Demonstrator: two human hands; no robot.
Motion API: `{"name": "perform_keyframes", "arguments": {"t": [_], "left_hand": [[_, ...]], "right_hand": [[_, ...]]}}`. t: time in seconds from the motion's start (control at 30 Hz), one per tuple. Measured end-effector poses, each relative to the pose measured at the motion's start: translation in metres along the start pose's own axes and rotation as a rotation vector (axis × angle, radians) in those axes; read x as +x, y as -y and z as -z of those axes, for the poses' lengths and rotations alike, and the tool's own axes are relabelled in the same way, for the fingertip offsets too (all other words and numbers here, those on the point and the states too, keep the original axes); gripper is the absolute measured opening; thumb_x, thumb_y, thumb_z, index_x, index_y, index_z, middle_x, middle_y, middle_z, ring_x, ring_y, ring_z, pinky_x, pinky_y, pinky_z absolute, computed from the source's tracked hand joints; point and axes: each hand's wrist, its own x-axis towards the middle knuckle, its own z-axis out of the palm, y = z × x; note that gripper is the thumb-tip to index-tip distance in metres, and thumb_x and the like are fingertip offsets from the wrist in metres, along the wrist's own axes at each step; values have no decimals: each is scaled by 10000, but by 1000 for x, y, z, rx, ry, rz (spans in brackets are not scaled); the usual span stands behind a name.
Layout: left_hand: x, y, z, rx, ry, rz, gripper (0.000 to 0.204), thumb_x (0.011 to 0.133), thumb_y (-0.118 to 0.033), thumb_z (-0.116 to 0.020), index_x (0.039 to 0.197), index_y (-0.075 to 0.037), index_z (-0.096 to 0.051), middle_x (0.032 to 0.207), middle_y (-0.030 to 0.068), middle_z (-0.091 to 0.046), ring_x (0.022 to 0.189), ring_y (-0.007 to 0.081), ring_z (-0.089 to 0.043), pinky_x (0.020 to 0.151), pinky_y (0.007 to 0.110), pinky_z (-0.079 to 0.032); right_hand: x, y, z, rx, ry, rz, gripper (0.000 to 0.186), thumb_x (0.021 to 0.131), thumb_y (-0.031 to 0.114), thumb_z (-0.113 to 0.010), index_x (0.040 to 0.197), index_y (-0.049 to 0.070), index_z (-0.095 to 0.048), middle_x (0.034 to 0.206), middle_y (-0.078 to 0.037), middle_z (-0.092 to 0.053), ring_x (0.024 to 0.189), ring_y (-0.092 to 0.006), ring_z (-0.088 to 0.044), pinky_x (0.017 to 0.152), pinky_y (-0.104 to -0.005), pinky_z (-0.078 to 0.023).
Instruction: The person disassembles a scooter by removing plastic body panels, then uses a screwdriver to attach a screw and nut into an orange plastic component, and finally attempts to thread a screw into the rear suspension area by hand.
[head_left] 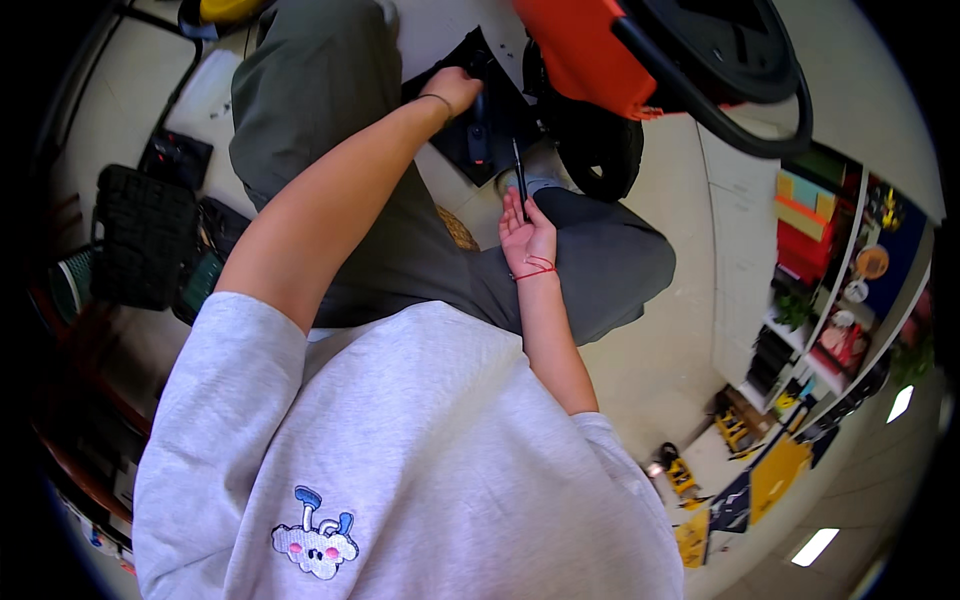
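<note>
My left hand (455,92) is closed at the edge of a black sheet (512,120) spread on the floor in front of me. Its fingers wrap round a dark part that I cannot make out, beside a black elongated piece (478,135). Palm up, my right hand (528,238) rests near my right knee. Between its fingers is a slim screwdriver (521,185) with a dark handle, its thin shaft pointing away from me over the sheet's near right edge.
An orange and black machine (580,55) with a curved black handle (745,145) and black wheel (600,165) stands at the far right. A black tool case (145,238) lies to the left. Shelves (845,260) and white cabinets (740,250) line the right side.
</note>
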Motion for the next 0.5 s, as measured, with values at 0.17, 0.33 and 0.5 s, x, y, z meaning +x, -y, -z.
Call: {"name": "perform_keyframes", "arguments": {"t": [0.17,0.33,0.5], "left_hand": [[-24,-16,-48,157,101,-129,415,865,-360,-552,1008,12,-666,950,194,-679,902,314,-659,816,383,-497],[-33,6,-70,-290,338,99,552,912,-495,-497,986,30,-649,896,176,-682,867,265,-663,757,357,-515],[-29,15,-58,-682,440,24,356,966,-337,-490,953,4,-592,830,98,-673,657,168,-639,541,310,-513]], "right_hand": [[6,19,-10,147,-19,-77,280,904,80,-541,1183,111,-540,1207,-69,-607,1054,-213,-590,815,-321,-485],[13,22,-49,30,17,-109,240,907,88,-572,1146,113,-583,1165,-39,-630,973,-193,-609,843,-332,-469],[23,8,-89,-385,46,-54,335,941,97,-512,1275,87,-502,1176,-55,-606,962,-175,-590,803,-298,-462]]}}
